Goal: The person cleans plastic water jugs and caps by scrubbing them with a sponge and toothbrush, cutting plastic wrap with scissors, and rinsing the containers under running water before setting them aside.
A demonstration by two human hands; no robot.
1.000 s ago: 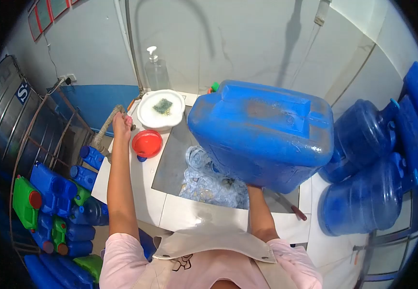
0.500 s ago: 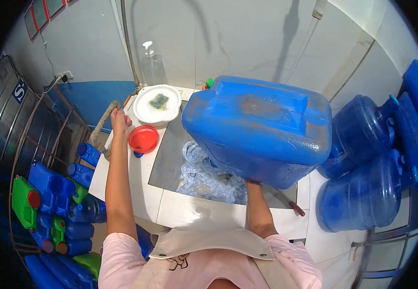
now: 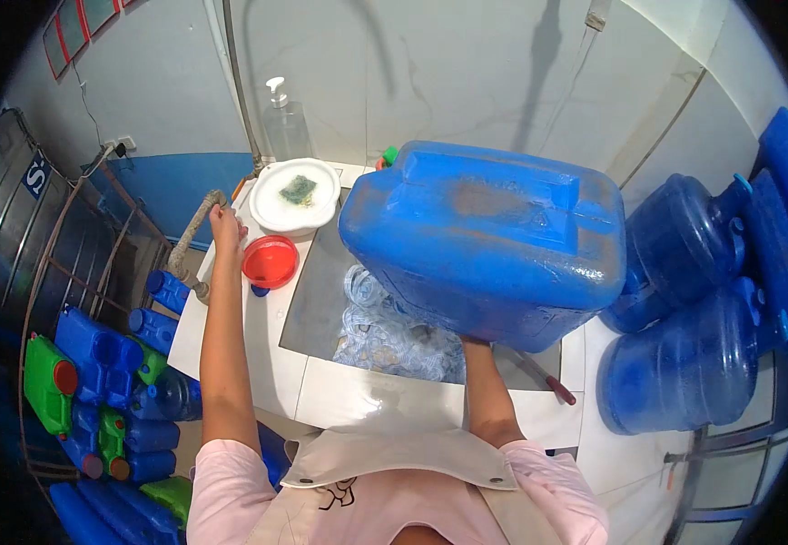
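Jug [image 3: 480, 236] first: where is it from the fingers?

Right above the right hand, which it hides. Only the forearm [image 3: 492, 400] shows, running in under its near side, so I can't tell whether those fingers grip or lie flat.

And the left hand [image 3: 227, 229]?

Fingers curled at the pipe's [image 3: 185, 238] upper end; whether they close round it, I can't tell. Just right of them and nearer the body is the bowl [image 3: 271, 262]; right and a little farther, the basin [image 3: 303, 227] with the pad [image 3: 299, 189].

What could go wrong?

Jug might tip or slide, I'd judge: it looks wet, and one hand alone reaches it. Left fingers, swinging right, might catch the bowl.

Edges and room?

Tight to the right of the hidden fingers: a handle [image 3: 560, 391] crosses the sink's [image 3: 312, 313] near edge, then come bottles [image 3: 675, 377]. Leftward, past the clear heap [image 3: 394, 345], bare sink floor gives more room.
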